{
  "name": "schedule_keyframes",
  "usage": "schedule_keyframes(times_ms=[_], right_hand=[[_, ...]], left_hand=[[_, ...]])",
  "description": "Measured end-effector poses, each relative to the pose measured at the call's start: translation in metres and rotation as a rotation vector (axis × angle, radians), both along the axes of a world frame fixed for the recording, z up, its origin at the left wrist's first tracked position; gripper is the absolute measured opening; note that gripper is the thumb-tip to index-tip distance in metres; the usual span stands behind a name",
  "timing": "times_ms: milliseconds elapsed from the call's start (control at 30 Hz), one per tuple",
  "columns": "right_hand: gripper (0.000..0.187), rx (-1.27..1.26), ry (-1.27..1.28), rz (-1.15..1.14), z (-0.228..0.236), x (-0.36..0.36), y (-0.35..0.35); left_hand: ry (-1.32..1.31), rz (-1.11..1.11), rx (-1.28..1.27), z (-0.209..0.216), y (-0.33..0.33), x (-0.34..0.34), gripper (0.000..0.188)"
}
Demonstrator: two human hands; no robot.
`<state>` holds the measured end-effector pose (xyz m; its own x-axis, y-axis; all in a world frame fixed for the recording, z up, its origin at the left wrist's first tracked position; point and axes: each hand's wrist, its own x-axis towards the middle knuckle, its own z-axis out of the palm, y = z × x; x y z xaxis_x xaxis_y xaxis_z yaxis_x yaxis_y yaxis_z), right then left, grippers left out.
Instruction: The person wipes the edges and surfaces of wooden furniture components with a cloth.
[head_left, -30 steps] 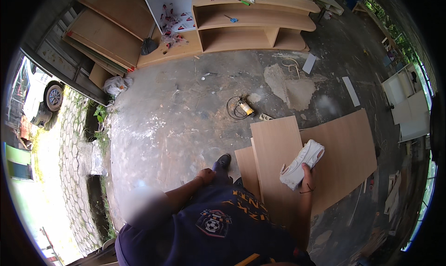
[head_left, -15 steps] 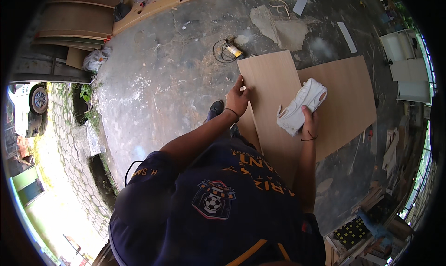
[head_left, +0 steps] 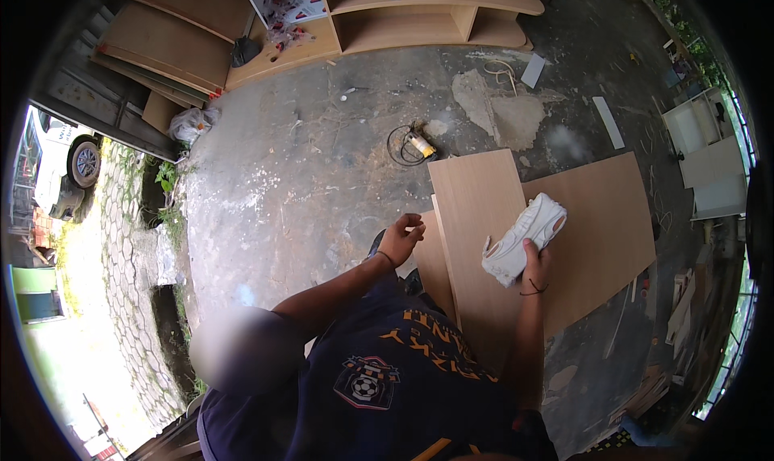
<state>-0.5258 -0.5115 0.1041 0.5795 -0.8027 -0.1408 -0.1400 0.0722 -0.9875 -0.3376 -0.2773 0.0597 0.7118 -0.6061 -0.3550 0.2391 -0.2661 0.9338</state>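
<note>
My right hand point(head_left: 535, 266) is closed on the lower end of a long white ridged bundle point(head_left: 524, 239); its exact kind I cannot make out. The bundle lies over a pale wood-grain board point(head_left: 477, 188), which slants up from my body. My left hand point(head_left: 401, 238) is just left of that board, apart from its edge, with loosely bent fingers and nothing visible in them. Beneath are a wider brown board point(head_left: 601, 219) to the right and a narrower wood strip point(head_left: 435, 259) near my left hand.
A yellow power tool point(head_left: 419, 144) with a coiled black cord lies on the concrete floor beyond the boards. Wooden shelving point(head_left: 403, 34) stands at the far side, stacked panels point(head_left: 161, 46) at far left. A white cabinet point(head_left: 705, 155) and white strips point(head_left: 608, 122) are to the right.
My left hand has come off the pale board's left edge and drawn back. The view has tilted up, showing more shelving. My right hand keeps hold of the white bundle.
</note>
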Motion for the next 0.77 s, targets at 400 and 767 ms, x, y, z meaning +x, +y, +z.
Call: schedule_keyframes(times_ms=[400,767], right_hand=[[0.037,-0.051,0.002,-0.020,0.004,0.004,0.007],[0.048,-0.345,0.515,0.261,0.032,-0.009,0.002]], left_hand=[[-0.013,0.012,0.858,-0.134,0.196,-0.040,0.035],[-1.682,1.033,-1.127,0.408,0.065,0.039,0.055]])
